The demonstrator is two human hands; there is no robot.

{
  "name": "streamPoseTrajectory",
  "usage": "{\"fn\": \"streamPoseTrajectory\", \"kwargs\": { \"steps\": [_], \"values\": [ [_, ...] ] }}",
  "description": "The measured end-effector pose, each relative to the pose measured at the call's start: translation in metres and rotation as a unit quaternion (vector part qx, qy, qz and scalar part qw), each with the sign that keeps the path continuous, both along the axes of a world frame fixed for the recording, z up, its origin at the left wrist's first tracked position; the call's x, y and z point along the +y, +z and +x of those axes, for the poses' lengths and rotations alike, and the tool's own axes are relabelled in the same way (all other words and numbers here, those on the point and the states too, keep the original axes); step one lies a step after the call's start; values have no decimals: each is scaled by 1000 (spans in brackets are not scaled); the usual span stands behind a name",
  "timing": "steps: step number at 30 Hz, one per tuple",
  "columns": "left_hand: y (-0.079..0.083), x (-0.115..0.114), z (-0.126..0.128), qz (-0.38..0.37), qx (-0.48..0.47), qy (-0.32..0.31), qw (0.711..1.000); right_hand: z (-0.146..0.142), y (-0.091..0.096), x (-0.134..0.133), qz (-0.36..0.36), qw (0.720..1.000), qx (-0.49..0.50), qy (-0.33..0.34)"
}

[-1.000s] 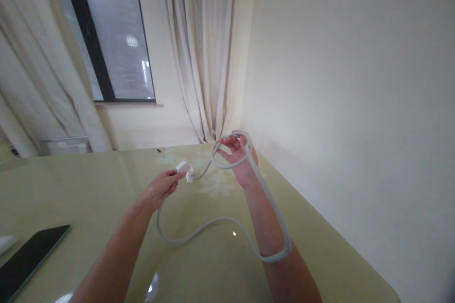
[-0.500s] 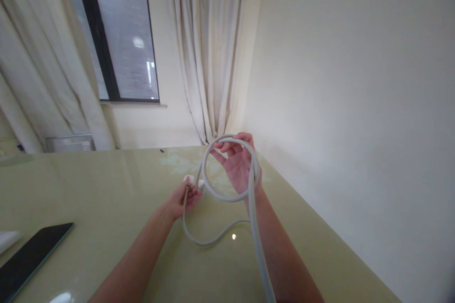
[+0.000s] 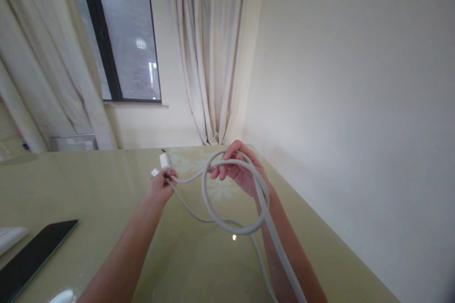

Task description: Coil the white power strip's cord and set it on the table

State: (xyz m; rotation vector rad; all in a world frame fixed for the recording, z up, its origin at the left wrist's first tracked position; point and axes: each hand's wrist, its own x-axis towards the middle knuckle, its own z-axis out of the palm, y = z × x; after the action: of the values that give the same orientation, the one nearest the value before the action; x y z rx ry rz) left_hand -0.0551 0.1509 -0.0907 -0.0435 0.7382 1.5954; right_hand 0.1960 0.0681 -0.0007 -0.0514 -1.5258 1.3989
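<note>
A thick white cable (image 3: 227, 224) hangs in a large loop above a glossy yellow-green table (image 3: 88, 194). My right hand (image 3: 238, 168) has its fingers curled over the top of the loop, and the cable runs on down along my right forearm. My left hand (image 3: 160, 187) pinches the cable's end just below its white plug (image 3: 164, 161), held up and to the left of the loop. A second strand sags from my left hand down to the bottom of the loop.
A black tablet (image 3: 33, 258) lies at the table's left edge beside a white object (image 3: 10, 236). Cream curtains (image 3: 209, 52) and a dark-framed window (image 3: 117, 33) stand behind the table. A plain wall (image 3: 355, 104) borders the right side.
My left hand has moved up and leftward with the plug, away from the loop. The loop has grown larger and hangs lower from my right hand, whose fingers have curled over it.
</note>
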Motion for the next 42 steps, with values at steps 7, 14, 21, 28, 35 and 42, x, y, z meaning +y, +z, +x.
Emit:
{"fn": "streamPoseTrajectory", "kwargs": {
  "steps": [7,14,21,28,35,42],
  "values": [
    [42,-25,-55,77,1,93,993,30,-17,27,-139,983,-118,31],
    [77,-50,-74,159,34,195,967,40,-17,34,-109,956,-262,-77],
    [96,-64,-77,200,28,226,953,38,-9,23,23,908,-379,-174],
    [107,-72,-62,182,68,185,963,16,-8,25,137,808,-348,-456],
    [105,-71,-43,216,125,123,961,13,-4,18,-83,950,-100,-284],
    [92,-62,-14,236,142,26,961,16,3,14,-137,972,-31,-190]
  ]
}}
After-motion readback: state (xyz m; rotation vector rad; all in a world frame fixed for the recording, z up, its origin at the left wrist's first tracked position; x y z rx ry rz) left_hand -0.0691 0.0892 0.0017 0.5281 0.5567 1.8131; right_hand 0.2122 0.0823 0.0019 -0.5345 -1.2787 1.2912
